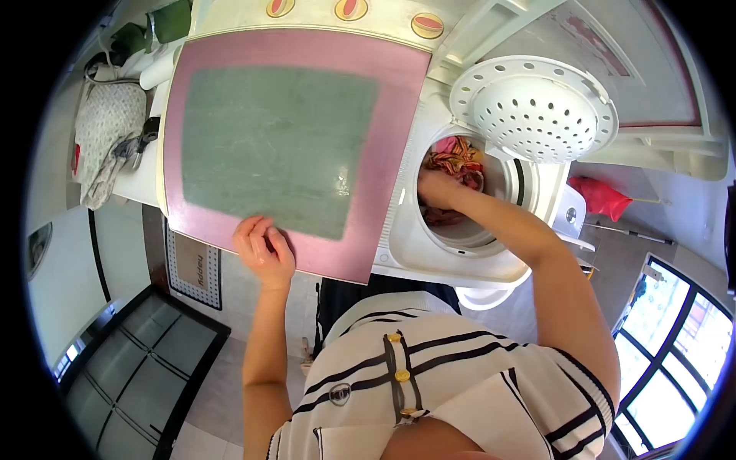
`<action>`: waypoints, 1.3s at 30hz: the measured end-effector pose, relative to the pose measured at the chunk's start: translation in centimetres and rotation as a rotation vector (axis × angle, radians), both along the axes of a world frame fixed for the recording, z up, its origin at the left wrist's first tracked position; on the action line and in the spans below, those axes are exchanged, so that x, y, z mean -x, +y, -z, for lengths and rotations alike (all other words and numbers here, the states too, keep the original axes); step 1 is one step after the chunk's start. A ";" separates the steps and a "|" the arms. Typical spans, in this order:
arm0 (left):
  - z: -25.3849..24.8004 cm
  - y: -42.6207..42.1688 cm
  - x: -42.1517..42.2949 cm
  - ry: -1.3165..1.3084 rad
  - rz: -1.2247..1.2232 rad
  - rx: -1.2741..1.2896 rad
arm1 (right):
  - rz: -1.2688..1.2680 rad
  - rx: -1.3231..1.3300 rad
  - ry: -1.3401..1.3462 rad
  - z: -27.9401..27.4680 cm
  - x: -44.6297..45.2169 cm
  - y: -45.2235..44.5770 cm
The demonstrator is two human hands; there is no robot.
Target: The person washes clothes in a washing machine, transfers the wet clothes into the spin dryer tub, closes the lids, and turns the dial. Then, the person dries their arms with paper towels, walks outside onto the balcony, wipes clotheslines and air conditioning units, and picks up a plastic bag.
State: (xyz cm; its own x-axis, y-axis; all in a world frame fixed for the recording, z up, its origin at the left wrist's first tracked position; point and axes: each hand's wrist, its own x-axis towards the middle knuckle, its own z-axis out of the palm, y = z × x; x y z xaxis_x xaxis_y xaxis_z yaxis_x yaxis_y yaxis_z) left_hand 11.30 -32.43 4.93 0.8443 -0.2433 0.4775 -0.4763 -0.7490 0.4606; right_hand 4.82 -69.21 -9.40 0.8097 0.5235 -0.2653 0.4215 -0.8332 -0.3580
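Note:
My left hand [264, 249] rests on the front edge of a washing machine lid [399, 153], which is pink with a grey-green see-through panel. Its fingers lie loosely bent on the lid and hold nothing. To the right, my right hand [437, 188] reaches down into the round spin tub [502, 192] of the same machine. Colourful, patterned wet-looking clothes [460, 159] in orange, red and pink are bunched in the tub against that hand. Its fingers are hidden by the tub's rim and the cloth. A white perforated spin-tub cover [537, 107] stands raised behind the opening.
Behind the tub, a second lid [598, 61] is tilted up. A white patterned cloth [111, 115] lies at the left. A white basin [484, 297] is below the machine's front, and a red item [602, 198] is at the right. A doormat [193, 264] lies on the floor.

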 end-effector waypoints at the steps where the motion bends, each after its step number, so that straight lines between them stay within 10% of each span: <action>1: 0.0 0.1 0.0 0.004 0.008 -0.009 | -0.173 0.078 -0.067 2.2 -0.1 0.7; 14: -0.4 -0.1 -0.4 0.015 0.006 -0.042 | -0.028 0.285 0.315 8.4 2.2 -1.0; 27: -0.3 -0.2 -0.6 -0.002 0.008 -0.028 | 0.155 0.168 0.250 -7.6 2.3 -2.4; 34: 0.1 -0.2 0.0 0.042 0.013 -0.035 | 0.016 0.020 0.057 -6.1 3.1 -2.4; 39: -0.1 -0.2 -0.2 0.069 0.019 -0.107 | 0.911 -0.158 0.181 -6.0 2.5 -4.0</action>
State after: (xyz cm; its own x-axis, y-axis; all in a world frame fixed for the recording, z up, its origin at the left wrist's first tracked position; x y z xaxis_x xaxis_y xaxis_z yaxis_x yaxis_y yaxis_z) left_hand 11.55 -32.63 5.07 0.8689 -0.3066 0.3886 -0.4611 -0.7868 0.4104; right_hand 2.32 -73.21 -3.41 0.8784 -0.2501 -0.4073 -0.4415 -0.7509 -0.4911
